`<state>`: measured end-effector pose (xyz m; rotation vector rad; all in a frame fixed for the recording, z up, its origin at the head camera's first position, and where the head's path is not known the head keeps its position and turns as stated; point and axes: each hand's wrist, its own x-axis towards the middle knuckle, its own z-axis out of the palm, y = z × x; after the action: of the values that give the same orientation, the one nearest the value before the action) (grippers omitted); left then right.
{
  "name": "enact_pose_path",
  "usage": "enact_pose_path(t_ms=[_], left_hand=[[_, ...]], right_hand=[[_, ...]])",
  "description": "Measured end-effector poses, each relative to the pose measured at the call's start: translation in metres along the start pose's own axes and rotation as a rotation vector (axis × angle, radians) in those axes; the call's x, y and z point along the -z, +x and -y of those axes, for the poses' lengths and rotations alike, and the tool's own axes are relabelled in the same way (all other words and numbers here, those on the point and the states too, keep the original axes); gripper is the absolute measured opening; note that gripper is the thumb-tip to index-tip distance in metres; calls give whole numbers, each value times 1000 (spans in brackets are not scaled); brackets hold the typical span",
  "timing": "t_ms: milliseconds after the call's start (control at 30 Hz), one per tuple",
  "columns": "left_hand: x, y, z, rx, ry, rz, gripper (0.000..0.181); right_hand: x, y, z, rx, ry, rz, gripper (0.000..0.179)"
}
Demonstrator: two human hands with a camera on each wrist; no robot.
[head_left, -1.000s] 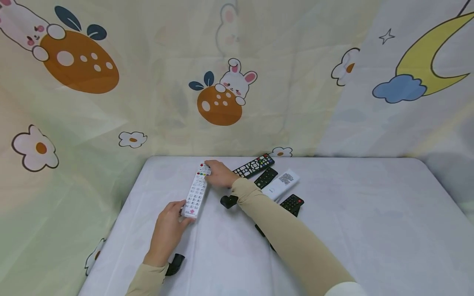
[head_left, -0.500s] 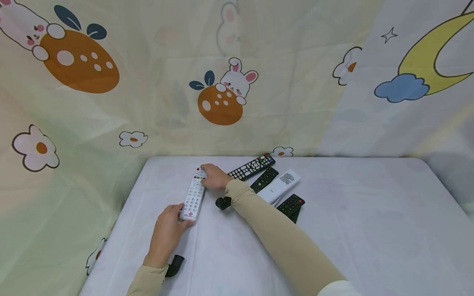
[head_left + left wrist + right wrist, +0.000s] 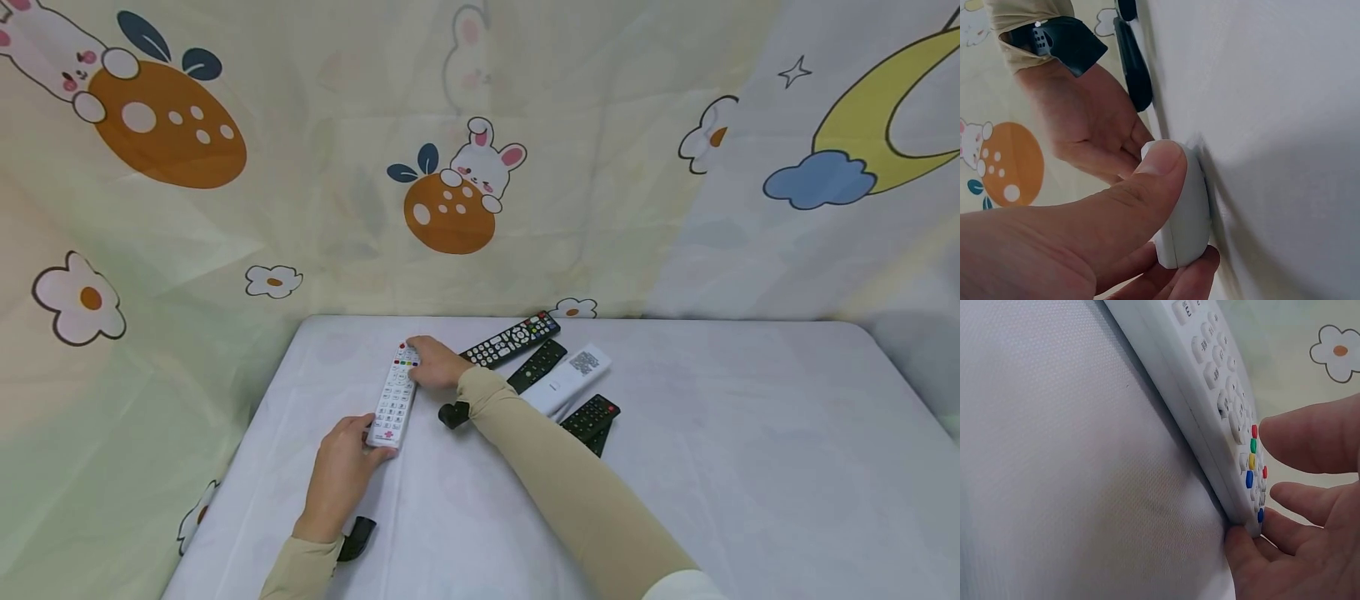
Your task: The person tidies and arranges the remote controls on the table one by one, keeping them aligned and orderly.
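Observation:
In the head view a white remote control (image 3: 393, 396) lies face up on the white table, slightly tilted to the right. My left hand (image 3: 341, 471) pinches its near end; the left wrist view has the thumb (image 3: 1163, 159) on one side and fingertips (image 3: 1200, 272) on the other. At the far end is my right hand (image 3: 438, 362). The right wrist view puts one of its fingertips (image 3: 1238, 540) against the remote's end, while the thumb (image 3: 1297, 437) stands near the coloured buttons, seemingly off the surface.
Right of the hands lie a long black remote (image 3: 513, 339), a smaller black remote (image 3: 538, 365), a white remote with a printed code (image 3: 570, 379) and overlapping black remotes (image 3: 591, 417). The right forearm (image 3: 570, 475) partly covers this group. A patterned cloth (image 3: 337, 208) hangs behind the table.
Over the first half second the white remote's far end shifted left and slightly nearer, and my right hand moved with it. Since then both hands have stayed almost still.

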<state>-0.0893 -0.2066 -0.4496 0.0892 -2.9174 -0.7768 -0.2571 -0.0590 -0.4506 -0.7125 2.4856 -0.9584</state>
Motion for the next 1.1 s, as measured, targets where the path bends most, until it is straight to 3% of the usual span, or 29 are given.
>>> enact_pose_path(t_ms=[333,667,1100], left_hand=[[1,1,0,23,1,26,62],[8,1,-1,4,29,27,72],[13,11,-6,-36,16,-8,71]], right_hand=[[2,-4,1,-6,2,-8,61],[14,-13,1,6,-62,-75,55],[37,-38,3,-40,-15,-133,50]])
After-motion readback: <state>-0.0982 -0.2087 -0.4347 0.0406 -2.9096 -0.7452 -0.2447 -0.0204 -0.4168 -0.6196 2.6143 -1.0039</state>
